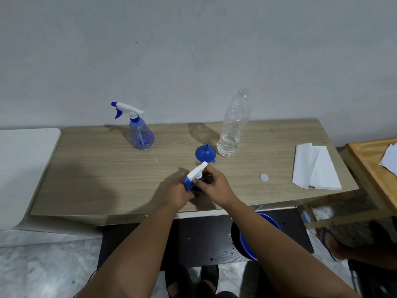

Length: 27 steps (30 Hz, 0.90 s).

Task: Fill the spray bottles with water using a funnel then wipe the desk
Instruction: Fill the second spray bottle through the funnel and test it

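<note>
Two bare forearms are reaching in from the bottom edge toward the near middle of a wood-grain counter [107,168], where both hands are meeting over a spray bottle [196,176]. The left hand [178,193] is wrapping around the bottle's body, which is mostly hidden beneath it, while the right hand [214,184] is closing its fingers around the blue collar just under the white trigger head. The head is tilting up and away from the person, its blue nozzle pointing down toward the left hand.

Below the counter's near edge, a blue basin [247,239] is sitting on a dark lower surface, partly covered by the right forearm.

Just beyond the hands, a blue funnel [204,153] is lying on the counter with its spout pointing up, nearly touching the tip of the trigger head. To its right and just beside it, a clear plastic water bottle [233,125] is standing upright and uncapped, holding only a shallow layer of water at the bottom. A small white cap [263,177] is resting on the counter to the right of the hands, and farther right a folded white paper towel [315,166] is lying near the counter's right end.

Toward the back left, well apart from the hands, a second spray bottle [140,130] is standing upright with its trigger head screwed on, nozzle facing left, against a plain grey wall [193,50].
</note>
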### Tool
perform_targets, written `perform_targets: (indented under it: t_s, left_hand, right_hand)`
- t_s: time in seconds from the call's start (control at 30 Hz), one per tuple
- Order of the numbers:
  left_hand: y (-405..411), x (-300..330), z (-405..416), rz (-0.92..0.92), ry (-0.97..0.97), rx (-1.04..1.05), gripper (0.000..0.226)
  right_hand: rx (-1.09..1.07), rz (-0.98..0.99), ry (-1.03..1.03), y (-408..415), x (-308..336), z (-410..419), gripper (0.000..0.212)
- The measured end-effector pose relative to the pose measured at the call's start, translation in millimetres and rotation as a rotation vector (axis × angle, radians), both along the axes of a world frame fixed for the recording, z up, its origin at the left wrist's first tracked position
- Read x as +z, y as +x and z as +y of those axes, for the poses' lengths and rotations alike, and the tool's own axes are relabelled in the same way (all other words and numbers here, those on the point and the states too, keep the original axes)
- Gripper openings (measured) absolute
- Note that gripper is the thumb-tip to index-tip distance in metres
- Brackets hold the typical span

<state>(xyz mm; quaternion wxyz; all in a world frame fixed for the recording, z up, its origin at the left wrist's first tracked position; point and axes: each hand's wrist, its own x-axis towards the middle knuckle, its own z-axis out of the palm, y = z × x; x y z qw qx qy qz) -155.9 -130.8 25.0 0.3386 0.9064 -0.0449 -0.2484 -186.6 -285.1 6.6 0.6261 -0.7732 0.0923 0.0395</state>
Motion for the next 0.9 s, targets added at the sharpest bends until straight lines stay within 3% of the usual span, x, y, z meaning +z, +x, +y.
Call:
perform_targets:
  t_s: [0.13, 0.73, 0.9]
  left_hand:
    - [-1.4, -5.1, -0.7, 0.016, -0.027, 0.02, 0.036]
    - [-19.0, -14.9, -8.5, -0.04, -0.1, 0.112, 0.025]
    - [-28.3, -0.6, -15.1, -0.019, -0.241, 0.13, 0.054]
  right_hand:
    - [0.016, -0.025, 0.018, -4.3, 0.5, -5.9, 0.025]
    - [-0.098, -0.003, 0.025, -6.6, 6.9, -8.4, 0.03]
    - [-0.195, -0.063, 0.04, -5.9, 40.8, -17.9, 0.044]
